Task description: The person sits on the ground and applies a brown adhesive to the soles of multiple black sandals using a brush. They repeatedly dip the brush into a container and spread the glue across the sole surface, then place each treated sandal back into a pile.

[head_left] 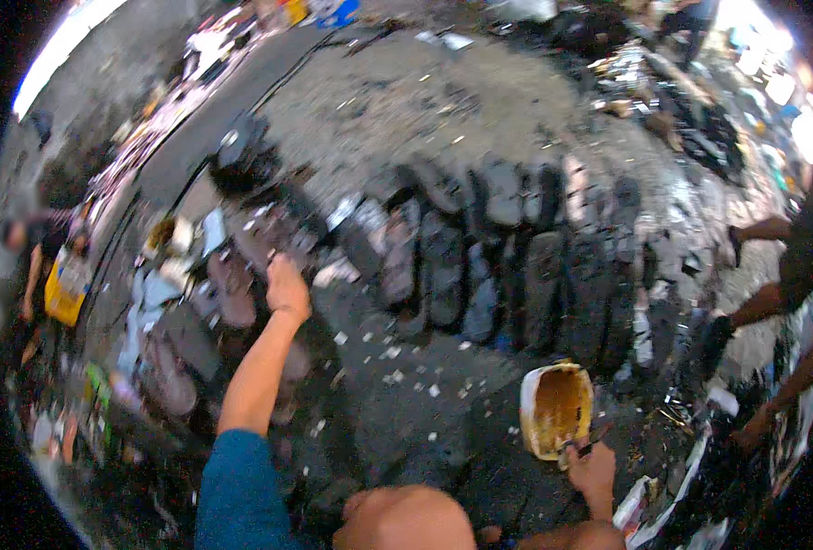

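Note:
My left hand [289,291] reaches forward, its fingers closed at the near end of a brown shoe sole [253,240]; motion blurs the fingertips. Just below the hand lies another brownish sole [232,289]. At lower right, my right hand [593,469] is closed around a thin dark stick-like tool [587,449], whose kind is too blurred to tell. It is beside the near rim of a cut-open yellowish-white plastic container [527,412], coated brown inside. Several dark soles [443,270] lie side by side in rows beyond my hands.
My bare knee [411,518] shows at the bottom edge. Small pale scraps [392,353] dot the dark ground. Another person's limbs [764,302] come in at the right. Someone by a yellow bag [65,289] is at the far left. Scrap heaps [691,115] line the back right.

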